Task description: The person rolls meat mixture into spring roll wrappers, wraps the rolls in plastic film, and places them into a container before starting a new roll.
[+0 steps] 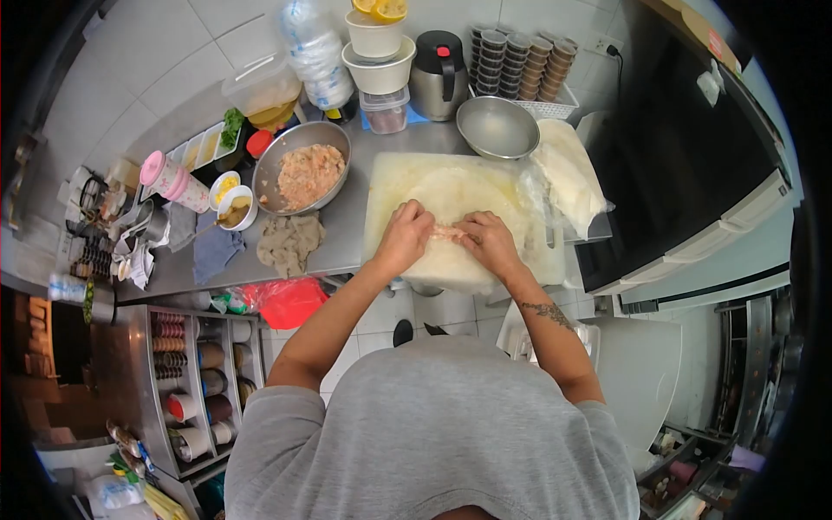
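Note:
A large, thin, pale round wrapper (459, 186) lies on the white cutting board (381, 173), and its near part hangs toward the board's front edge. Across it runs a short strip of pinkish minced filling (446, 232). My left hand (406, 236) pinches the strip's left end with curled fingers. At the other end, my right hand (487, 243) is closed on the filling, thumb and fingers bent inward. The fingertips partly hide the strip's ends. A steel bowl (340, 178) of minced mixture (310, 176) stands to the left of the board.
An empty steel bowl (498, 127) sits behind the board. A plastic bag of pale wrappers (568, 178) is at its right. Left are cloths (290, 244), small sauce bowls (235, 209) and a pink tumbler (173, 182). A thermal jug (439, 78) and stacked cups (524, 65) line the wall.

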`<action>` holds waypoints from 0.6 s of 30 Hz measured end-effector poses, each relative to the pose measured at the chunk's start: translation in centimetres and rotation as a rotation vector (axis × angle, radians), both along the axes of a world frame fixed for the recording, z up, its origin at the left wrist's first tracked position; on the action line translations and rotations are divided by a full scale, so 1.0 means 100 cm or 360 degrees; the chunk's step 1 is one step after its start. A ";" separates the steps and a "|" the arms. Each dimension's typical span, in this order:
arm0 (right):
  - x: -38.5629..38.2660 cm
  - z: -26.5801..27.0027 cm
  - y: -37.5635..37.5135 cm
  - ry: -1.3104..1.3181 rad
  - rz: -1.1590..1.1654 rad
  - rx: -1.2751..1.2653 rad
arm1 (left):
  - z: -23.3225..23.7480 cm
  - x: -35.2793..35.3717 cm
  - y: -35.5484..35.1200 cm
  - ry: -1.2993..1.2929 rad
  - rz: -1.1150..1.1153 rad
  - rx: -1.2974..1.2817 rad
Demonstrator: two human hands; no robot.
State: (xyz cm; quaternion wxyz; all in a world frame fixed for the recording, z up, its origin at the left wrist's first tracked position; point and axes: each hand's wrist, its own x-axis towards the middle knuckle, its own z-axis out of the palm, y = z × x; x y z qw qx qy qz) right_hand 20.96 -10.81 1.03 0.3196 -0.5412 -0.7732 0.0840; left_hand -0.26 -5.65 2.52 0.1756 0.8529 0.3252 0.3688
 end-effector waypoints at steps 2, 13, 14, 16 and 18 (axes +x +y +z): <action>-0.001 0.002 0.000 0.0053 0.0025 0.0019 | -0.003 0.009 0.000 0.0054 -0.0065 0.0076; 0.034 0.011 -0.007 0.0264 0.0059 -0.0224 | -0.011 0.044 -0.003 0.0146 -0.0192 0.0053; 0.040 0.007 -0.008 0.0241 0.0051 -0.0264 | -0.016 0.050 -0.002 0.0172 -0.0206 0.0078; 0.046 0.009 -0.007 0.0146 0.0054 -0.0287 | -0.018 0.054 -0.002 0.0174 -0.0219 0.0093; 0.049 0.014 -0.009 0.0183 0.0039 -0.0295 | -0.015 0.053 -0.001 0.0136 -0.0208 0.0068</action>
